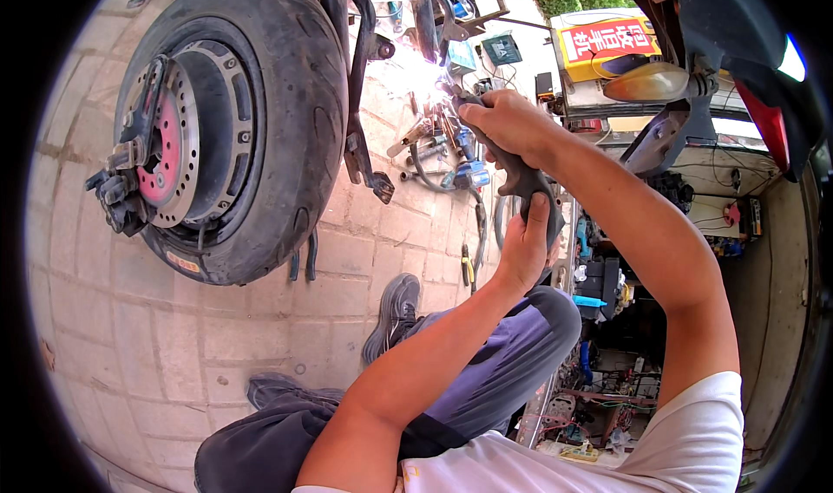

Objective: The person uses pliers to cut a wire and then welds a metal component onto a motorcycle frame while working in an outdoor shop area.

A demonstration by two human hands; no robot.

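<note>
Torch [521, 179]: black, off the right side of the wheel [299, 120], well apart from the tyre, held in both hands. Front end lost in a white glare [434, 78] with sparks around it; cannot tell whether the tip touches anything. Rear end mostly covered by the left hand [528, 246].

Orientation: long axis slanted, front end up and toward the wheel's side, rear end lower and farther from the wheel.

Hands: right hand [503, 124] closed around the front part, its far fingers mostly hidden behind the handle; left hand wrapped around the rear part, thumb lying along it, other fingers largely out of sight.

Other obscured items: metal frame [354, 77], just right of the wheel, runs out at the upper edge; its portion nearest the glare is washed out. Wheel itself clipped at the top; brake disc [186, 163] on its left face partly covered by the caliper [124, 189]. Blue tool [471, 175], right of the wheel, lies in a clutter too tangled to sort out. Pliers [468, 265], lower and right of the wheel, small but readable. Shelves [607, 354], far right of the wheel, too dark inside for most contents.
</note>
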